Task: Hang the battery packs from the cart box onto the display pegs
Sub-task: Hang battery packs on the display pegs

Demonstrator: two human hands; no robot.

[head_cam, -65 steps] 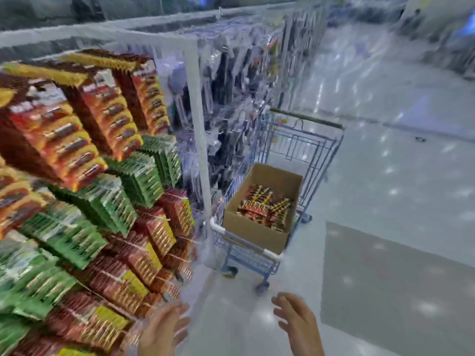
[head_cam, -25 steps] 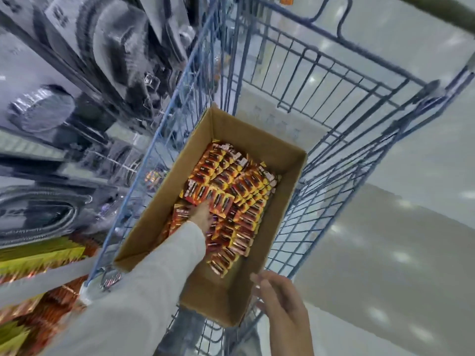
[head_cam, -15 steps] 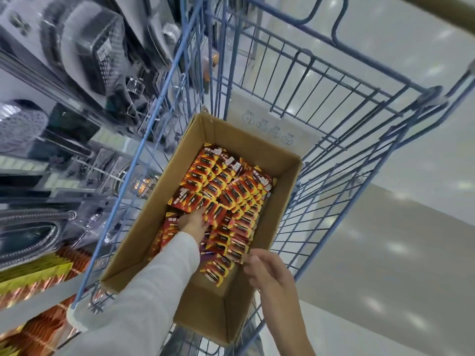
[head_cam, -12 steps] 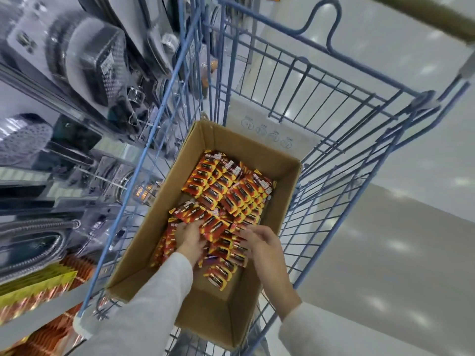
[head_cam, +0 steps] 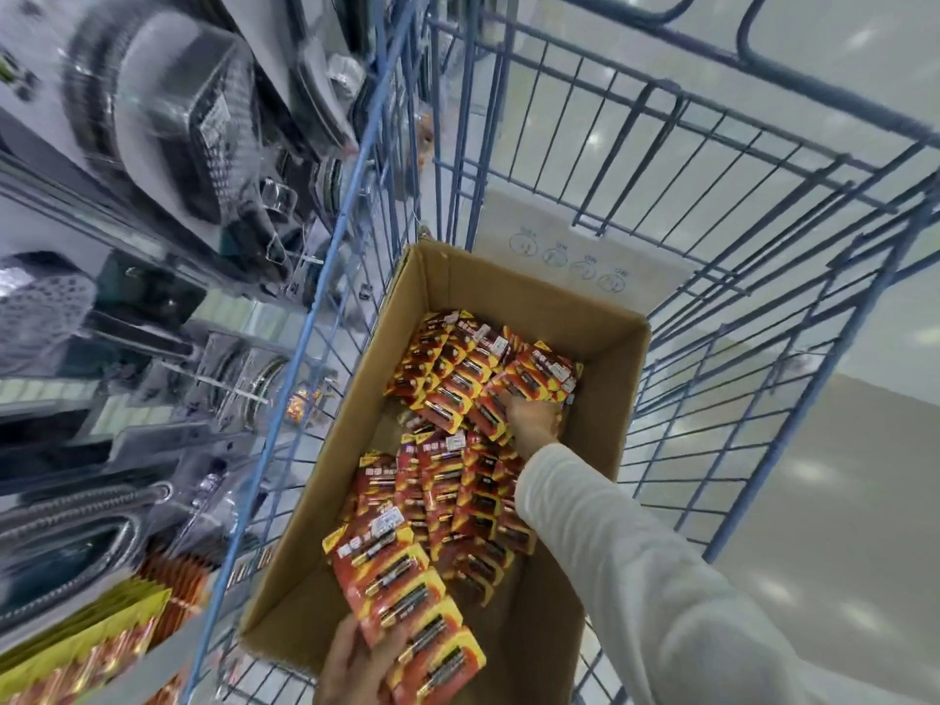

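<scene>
Head camera looks down into the cardboard box (head_cam: 600, 399) that sits in the blue cart (head_cam: 712, 348). The left hand (head_cam: 356, 669) grips a bunch of battery packs (head_cam: 407, 597) by its near end, just over the near edge of the box. The packs are spread out like cards. The right hand (head_cam: 534, 422) reaches to the far pile (head_cam: 458, 374) and touches it. Its fingertips are hidden among the packs, so I cannot tell if they have grabbed one. More loose packs (head_cam: 458, 501) lie in the middle of the box.

What could go wrong? The bunch looks shiny and slippery, and only one end is held. If the grip goes soft, the packs could slide apart and drop back into the box, or fall through the cart wires to the floor. Adding more from the right hand could make the bunch too fat to hold (one hand can only hold so much). The spread packs may also not line up, so their holes could miss a peg. The display (head_cam: 86, 648) hangs at the lower left, past the cart wall. A quick swing over there could knock the bunch on the wires.
</scene>
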